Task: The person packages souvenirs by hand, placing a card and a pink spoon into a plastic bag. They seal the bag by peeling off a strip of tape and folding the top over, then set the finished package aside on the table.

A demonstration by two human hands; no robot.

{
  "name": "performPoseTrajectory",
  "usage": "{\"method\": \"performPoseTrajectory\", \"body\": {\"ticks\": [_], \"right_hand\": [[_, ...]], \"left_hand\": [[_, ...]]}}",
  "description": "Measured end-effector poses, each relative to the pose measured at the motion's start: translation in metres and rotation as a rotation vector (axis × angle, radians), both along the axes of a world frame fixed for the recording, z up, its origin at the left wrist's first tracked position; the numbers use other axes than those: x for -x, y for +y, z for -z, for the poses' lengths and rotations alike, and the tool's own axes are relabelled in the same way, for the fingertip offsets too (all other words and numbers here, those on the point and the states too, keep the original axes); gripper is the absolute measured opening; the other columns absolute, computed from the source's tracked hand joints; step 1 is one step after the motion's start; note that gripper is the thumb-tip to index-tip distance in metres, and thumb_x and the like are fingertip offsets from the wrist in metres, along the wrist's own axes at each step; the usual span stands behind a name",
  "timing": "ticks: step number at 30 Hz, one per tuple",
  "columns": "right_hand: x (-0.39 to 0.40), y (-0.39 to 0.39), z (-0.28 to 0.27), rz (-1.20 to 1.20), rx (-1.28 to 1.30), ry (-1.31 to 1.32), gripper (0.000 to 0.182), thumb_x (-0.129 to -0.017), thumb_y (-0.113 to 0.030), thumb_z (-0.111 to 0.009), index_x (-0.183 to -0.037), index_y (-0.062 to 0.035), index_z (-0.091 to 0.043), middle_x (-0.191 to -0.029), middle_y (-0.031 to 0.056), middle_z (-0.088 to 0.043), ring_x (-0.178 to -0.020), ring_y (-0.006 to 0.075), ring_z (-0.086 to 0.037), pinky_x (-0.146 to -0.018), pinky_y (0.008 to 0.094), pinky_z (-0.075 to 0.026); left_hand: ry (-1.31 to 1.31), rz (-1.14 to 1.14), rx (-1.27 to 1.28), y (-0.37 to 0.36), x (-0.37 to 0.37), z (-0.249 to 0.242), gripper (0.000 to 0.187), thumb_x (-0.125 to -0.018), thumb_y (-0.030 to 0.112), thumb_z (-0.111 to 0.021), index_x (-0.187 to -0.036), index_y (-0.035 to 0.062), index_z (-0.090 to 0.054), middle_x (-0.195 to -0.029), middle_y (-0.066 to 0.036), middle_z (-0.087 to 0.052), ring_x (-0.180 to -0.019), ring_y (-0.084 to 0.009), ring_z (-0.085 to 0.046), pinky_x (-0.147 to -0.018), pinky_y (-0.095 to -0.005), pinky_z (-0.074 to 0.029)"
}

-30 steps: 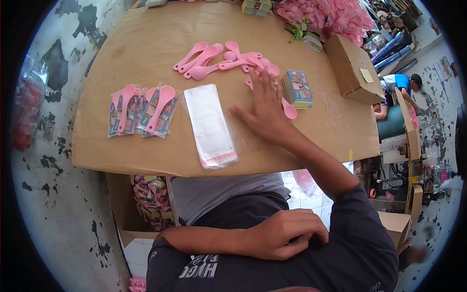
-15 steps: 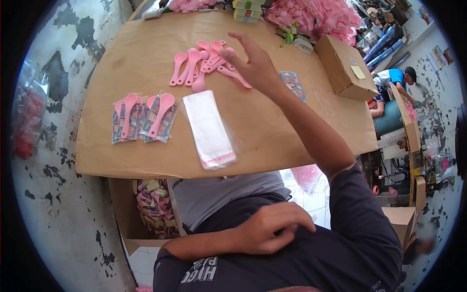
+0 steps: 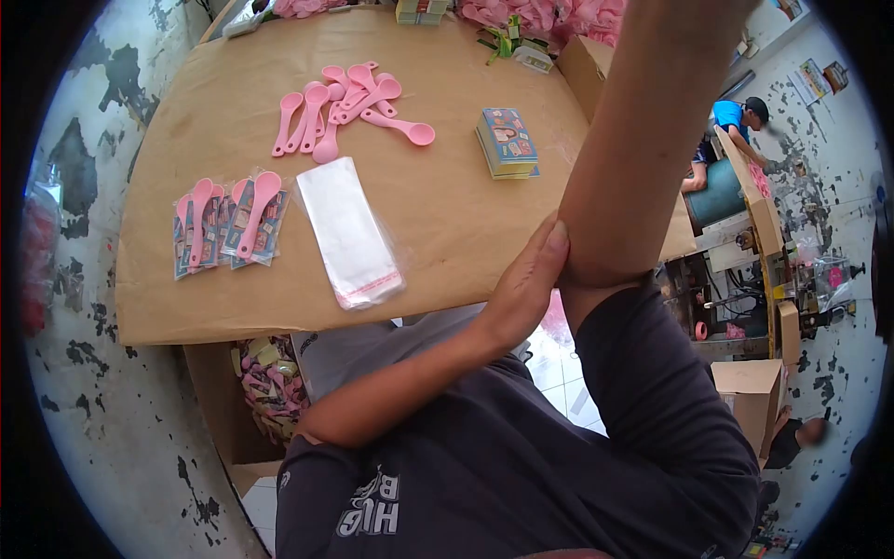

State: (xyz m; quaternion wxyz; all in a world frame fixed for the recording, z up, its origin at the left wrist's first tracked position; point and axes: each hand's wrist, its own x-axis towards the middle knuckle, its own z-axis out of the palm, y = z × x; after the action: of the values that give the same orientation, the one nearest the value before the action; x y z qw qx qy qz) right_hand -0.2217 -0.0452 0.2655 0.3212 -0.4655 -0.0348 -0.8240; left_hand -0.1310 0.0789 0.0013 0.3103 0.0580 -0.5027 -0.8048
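Observation:
My left hand rests against my right elbow, fingers stretched along it and partly hidden; I see nothing held. Up past the top edge reaches my right forearm; that hand is out of view. Left of the arm, a stack of printed cards with pale yellow sides stands on the table. A loose pile of pink measuring spoons lies farther left. Nearer me is a stack of clear plastic sleeves. Beside it sit several bagged spoons with cards.
The table is covered in brown paper. Pink bagged goods, a bundle of cards and a cardboard box stand at the back. An open carton is below left. Another person works at far right.
My right arm has swung up and right, taking its hand out of view. My left hand has risen to my right elbow. A thick card stack shows where a flat card was visible.

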Motion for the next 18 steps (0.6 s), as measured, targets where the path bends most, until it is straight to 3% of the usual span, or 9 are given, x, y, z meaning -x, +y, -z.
{"method": "performPoseTrajectory", "body": {"ticks": [4, 6, 7, 9, 10, 12, 16, 18], "right_hand": [[0.009, 0.018, -0.023, -0.079, 0.119, 0.078, 0.017, -0.102, -0.01, -0.049, -0.114, 0.0032, -0.05, -0.114, 0.016, -0.058, -0.103, 0.0256, -0.057, -0.093, 0.0411, -0.051], [0.006, 0.03, -0.024, -0.131, 0.165, 0.106, 0.016, -0.101, -0.008, -0.049, -0.111, 0.0037, -0.052, -0.111, 0.0168, -0.059, -0.1, 0.0265, -0.058, -0.091, 0.0415, -0.052], [0.003, 0.031, -0.023, -0.134, 0.167, 0.103, 0.016, -0.101, -0.008, -0.049, -0.111, 0.0037, -0.052, -0.111, 0.0168, -0.059, -0.1, 0.0265, -0.058, -0.091, 0.0415, -0.052], [-0.005, 0.031, -0.02, 0.033, 0.308, 0.167, 0.015, -0.1, -0.007, -0.05, -0.11, 0.0045, -0.052, -0.107, 0.0167, -0.06, -0.097, 0.027, -0.059, -0.09, 0.0418, -0.052], [-0.002, 0.026, -0.024, 0.057, 0.34, 0.182, 0.018, -0.101, -0.009, -0.053, -0.114, 0.0041, -0.055, -0.099, 0.0147, -0.064, -0.09, 0.0225, -0.062, -0.083, 0.0361, -0.053], [0.007, 0.022, -0.029, 0.042, 0.353, 0.202, 0.019, -0.101, -0.009, -0.054, -0.114, 0.004, -0.055, -0.099, 0.0144, -0.064, -0.089, 0.0219, -0.062, -0.082, 0.0356, -0.053], [0.013, 0.025, -0.031, -0.003, 0.329, 0.235, 0.02, -0.101, -0.01, -0.055, -0.115, 0.0038, -0.056, -0.098, 0.0138, -0.065, -0.088, 0.0208, -0.063, -0.081, 0.0345, -0.053], [0.014, 0.028, -0.03, -0.024, 0.313, 0.258, 0.02, -0.101, -0.01, -0.056, -0.116, 0.0037, -0.056, -0.097, 0.0135, -0.065, -0.087, 0.0203, -0.063, -0.08, 0.0339, -0.053]], "left_hand": [[0.054, -0.038, -0.03, 0.006, 0.019, 0.007, 0.07, -0.112, 0.057, -0.021, -0.162, 0.008, -0.027, -0.152, -0.011, -0.047, -0.136, -0.0207, -0.05, -0.11, -0.0388, -0.044], [0.108, 0.062, -0.397, 0.017, 0.033, 0.014, 0.068, -0.112, 0.055, -0.018, -0.159, 0.0066, -0.03, -0.157, -0.012, -0.044, -0.142, -0.0225, -0.046, -0.117, -0.0403, -0.039], [0.106, 0.058, -0.395, 0.019, 0.032, 0.007, 0.068, -0.112, 0.055, -0.018, -0.159, 0.0066, -0.03, -0.157, -0.012, -0.044, -0.142, -0.0225, -0.046, -0.117, -0.0403, -0.039], [0.216, 0.211, -0.722, 0.023, 0.028, -0.007, 0.066, -0.113, 0.054, -0.02, -0.158, 0.0074, -0.035, -0.154, -0.01, -0.047, -0.142, -0.0228, -0.047, -0.117, -0.0377, -0.039], [0.212, 0.211, -0.722, 0.025, 0.029, -0.007, 0.066, -0.113, 0.054, -0.02, -0.158, 0.0074, -0.035, -0.154, -0.01, -0.047, -0.142, -0.0228, -0.047, -0.117, -0.0377, -0.039], [0.169, 0.244, -0.875, 0.026, 0.031, -0.008, 0.063, -0.113, 0.051, -0.022, -0.153, 0.0061, -0.041, -0.148, -0.01, -0.054, -0.136, -0.0205, -0.053, -0.115, -0.039, -0.042], [0.168, 0.233, -0.731, 0.034, 0.042, 0.024, 0.052, -0.114, 0.044, -0.034, -0.141, 0.003, -0.053, -0.131, -0.009, -0.065, -0.12, -0.0189, -0.063, -0.106, -0.0369, -0.049], [0.095, 0.167, -0.459, 0.032, 0.039, 0.032, 0.033, -0.112, 0.03, -0.049, -0.127, 0.0033, -0.061, -0.122, -0.011, -0.068, -0.113, -0.0184, -0.067, -0.1, -0.0344, -0.053]]}}
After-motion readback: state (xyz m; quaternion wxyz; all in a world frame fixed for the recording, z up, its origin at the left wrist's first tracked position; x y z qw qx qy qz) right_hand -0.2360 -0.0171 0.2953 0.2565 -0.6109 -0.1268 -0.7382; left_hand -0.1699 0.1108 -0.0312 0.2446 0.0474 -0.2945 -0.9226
